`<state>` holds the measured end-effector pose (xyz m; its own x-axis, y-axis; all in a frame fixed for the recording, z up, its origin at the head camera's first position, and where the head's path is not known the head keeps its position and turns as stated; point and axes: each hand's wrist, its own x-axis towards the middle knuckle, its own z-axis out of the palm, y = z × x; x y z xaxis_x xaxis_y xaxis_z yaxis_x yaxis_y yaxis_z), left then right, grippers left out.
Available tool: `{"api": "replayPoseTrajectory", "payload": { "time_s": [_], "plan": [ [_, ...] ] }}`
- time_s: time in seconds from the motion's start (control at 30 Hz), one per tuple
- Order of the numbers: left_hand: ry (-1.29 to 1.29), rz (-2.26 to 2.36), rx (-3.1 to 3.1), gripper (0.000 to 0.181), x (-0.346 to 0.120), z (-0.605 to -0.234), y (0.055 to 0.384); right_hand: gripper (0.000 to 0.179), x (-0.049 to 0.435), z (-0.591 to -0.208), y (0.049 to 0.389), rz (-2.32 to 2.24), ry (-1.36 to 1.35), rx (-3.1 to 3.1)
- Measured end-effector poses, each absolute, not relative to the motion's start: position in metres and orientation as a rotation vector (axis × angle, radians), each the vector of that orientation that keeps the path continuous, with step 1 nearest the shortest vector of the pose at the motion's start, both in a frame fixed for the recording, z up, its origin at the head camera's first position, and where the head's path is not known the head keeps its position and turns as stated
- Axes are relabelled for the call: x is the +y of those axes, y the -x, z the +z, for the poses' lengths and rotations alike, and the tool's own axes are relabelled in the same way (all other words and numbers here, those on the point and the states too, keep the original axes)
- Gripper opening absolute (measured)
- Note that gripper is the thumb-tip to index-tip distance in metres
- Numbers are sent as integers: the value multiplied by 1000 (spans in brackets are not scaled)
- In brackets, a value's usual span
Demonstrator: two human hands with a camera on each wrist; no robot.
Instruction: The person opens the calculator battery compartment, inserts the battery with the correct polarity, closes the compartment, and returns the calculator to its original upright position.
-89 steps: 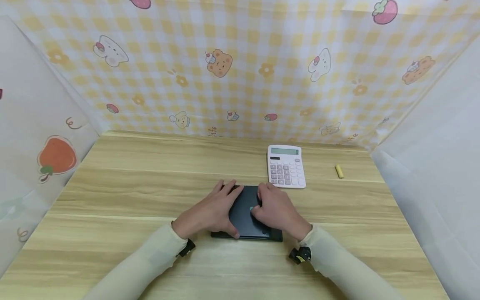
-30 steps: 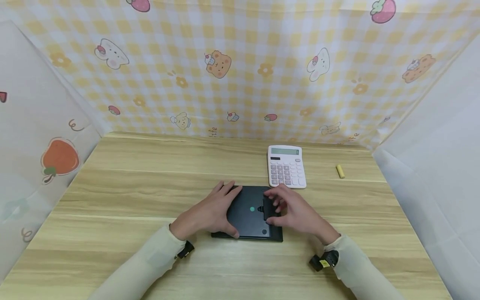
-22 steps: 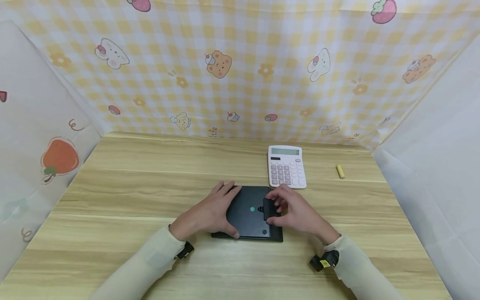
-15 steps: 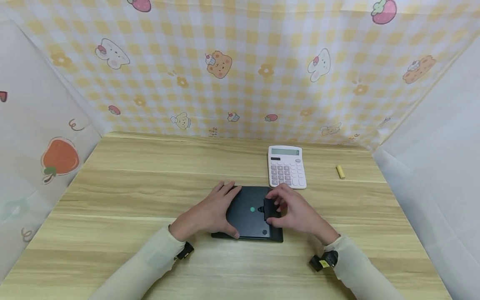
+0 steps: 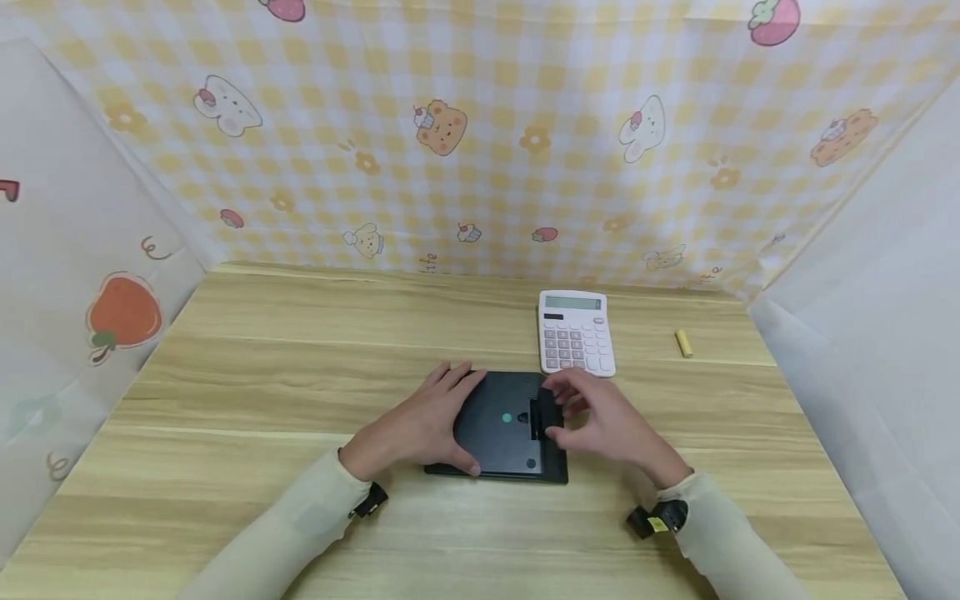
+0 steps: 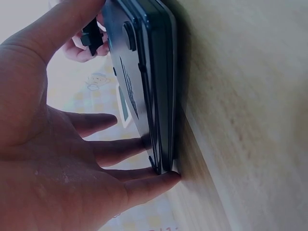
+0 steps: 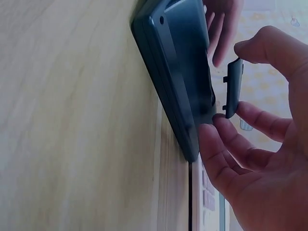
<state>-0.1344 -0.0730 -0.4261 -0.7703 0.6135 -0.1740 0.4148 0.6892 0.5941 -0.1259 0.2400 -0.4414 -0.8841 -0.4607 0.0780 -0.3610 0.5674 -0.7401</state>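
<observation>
Right grip (image 5: 606,422) pinches battery cover (image 5: 551,412) just above black casing (image 5: 489,454), long axis toward counter's (image 5: 300,367) back edge; left grip (image 5: 420,427) spread on casing.

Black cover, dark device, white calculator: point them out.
Black cover (image 7: 234,88), right wrist view, on its middle.
Dark device (image 5: 497,442), head view, on its upper surface.
White calculator (image 5: 576,334), head view, on its keypad.

Black cover (image 7: 234,89), yellow-and-white checked backdrop (image 5: 491,171)

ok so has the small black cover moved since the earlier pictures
Yes. The small black cover, pinched in the right hand, has lifted clear of the dark device and shifted right, farther from the green dot on it.
</observation>
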Motion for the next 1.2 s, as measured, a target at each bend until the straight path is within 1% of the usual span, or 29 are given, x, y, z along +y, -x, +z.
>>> {"api": "replayPoseTrajectory", "payload": {
  "time_s": [0.23, 0.43, 0.63, 1.2],
  "plan": [
    [-816, 773, 2542, 129, -73, -427, 135, 55, 254, -440, 129, -1243, 727, 2703],
    [-839, 781, 2537, 128, -74, -425, 135, 57, 267, -435, 130, -1166, 684, 2780],
    [-842, 775, 2533, 128, -74, -426, 135, 54, 284, -432, 132, -1111, 688, 2856],
    [-838, 773, 2536, 127, -77, -428, 134, 53, 340, -432, 142, -904, 532, 2985]
  ]
}}
